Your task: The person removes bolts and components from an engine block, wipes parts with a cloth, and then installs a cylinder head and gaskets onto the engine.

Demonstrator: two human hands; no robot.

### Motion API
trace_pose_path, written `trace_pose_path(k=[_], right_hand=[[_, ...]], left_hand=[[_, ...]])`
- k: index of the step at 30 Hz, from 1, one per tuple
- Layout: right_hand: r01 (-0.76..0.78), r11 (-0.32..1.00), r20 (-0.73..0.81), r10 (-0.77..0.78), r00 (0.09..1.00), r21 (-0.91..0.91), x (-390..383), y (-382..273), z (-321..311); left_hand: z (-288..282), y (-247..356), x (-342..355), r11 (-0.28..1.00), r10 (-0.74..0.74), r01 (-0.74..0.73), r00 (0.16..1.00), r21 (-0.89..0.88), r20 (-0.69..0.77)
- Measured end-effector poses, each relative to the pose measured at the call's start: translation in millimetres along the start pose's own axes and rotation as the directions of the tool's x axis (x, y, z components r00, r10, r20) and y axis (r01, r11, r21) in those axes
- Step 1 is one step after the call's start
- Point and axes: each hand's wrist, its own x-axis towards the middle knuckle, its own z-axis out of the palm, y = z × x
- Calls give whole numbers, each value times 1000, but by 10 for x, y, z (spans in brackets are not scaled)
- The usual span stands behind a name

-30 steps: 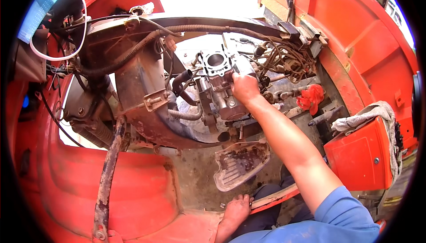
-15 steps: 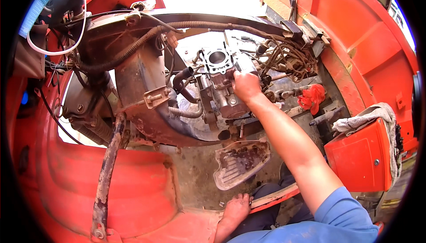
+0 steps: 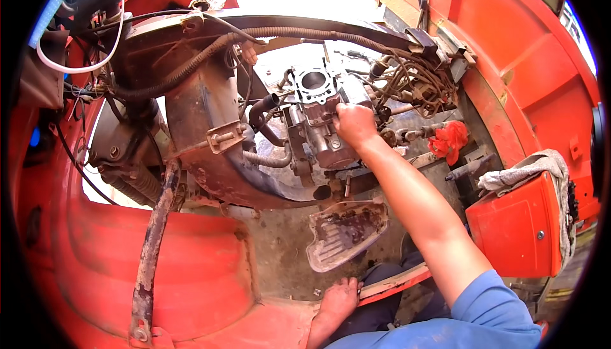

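An engine block [image 3: 328, 148] with an open round cylinder bore [image 3: 312, 81] at its top sits in the middle, within the vehicle's frame. My right hand [image 3: 355, 123] is closed in a fist against the engine's right side, just below the cylinder's top face. What its fingers grip is hidden behind the hand. Low in the view, my left hand [image 3: 339, 299] rests with curled fingers over the red panel edge [image 3: 394, 284]. Between my hands and the engine lies a dirty, ribbed tray-like metal part [image 3: 347, 234].
A dark frame beam with corrugated conduit [image 3: 280, 32] arches behind the engine. Bundled wires [image 3: 420, 88] and a red rag [image 3: 449, 140] are at right. A grey cloth [image 3: 528, 169] drapes a red box [image 3: 514, 228]. What looks like another person's fingers [image 3: 249, 53] shows beyond the frame.
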Motion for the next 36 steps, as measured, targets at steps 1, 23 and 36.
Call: trace_pose_path(k=[1, 23, 36], right_hand=[[13, 1000, -3, -13, 1000, -25, -2, -4, 2], [20, 999, -104, -23, 994, -27, -1, 10, 62], [34, 999, -100, -35, 994, -13, -10, 42, 63]], left_hand=[[8, -3, 6, 1000, -4, 3, 1000, 11, 11], [37, -13, -9, 1000, 11, -11, 999, -13, -36], [17, -10, 0, 1000, 25, -24, 999, 16, -31]])
